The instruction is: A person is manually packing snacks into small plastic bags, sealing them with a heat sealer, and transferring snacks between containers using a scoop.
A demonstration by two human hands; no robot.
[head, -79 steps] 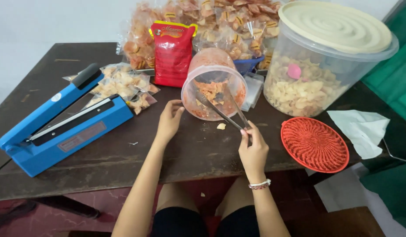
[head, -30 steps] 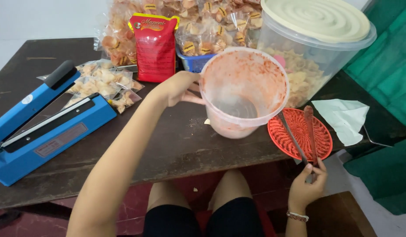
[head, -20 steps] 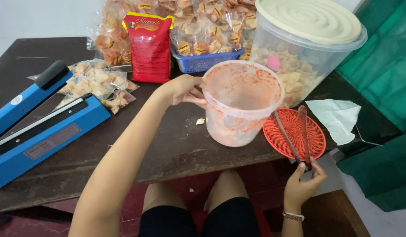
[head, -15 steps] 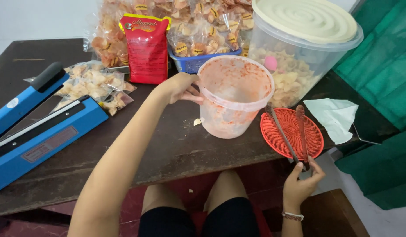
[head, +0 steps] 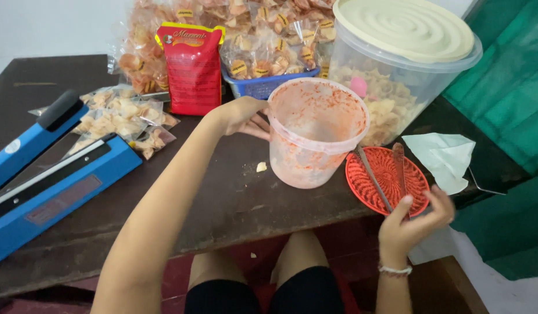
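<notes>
Dark table (head: 234,203): L hand (head: 245,116) grip on tub (head: 315,134), R hand (head: 411,224) grip wide by tongs (head: 385,174)

Even, soft daylight, no harsh shadows, mild sheen on the dark table (head: 234,197) — right hand (head: 411,224) slightly motion-blurred, edges faintly stretched.
</notes>
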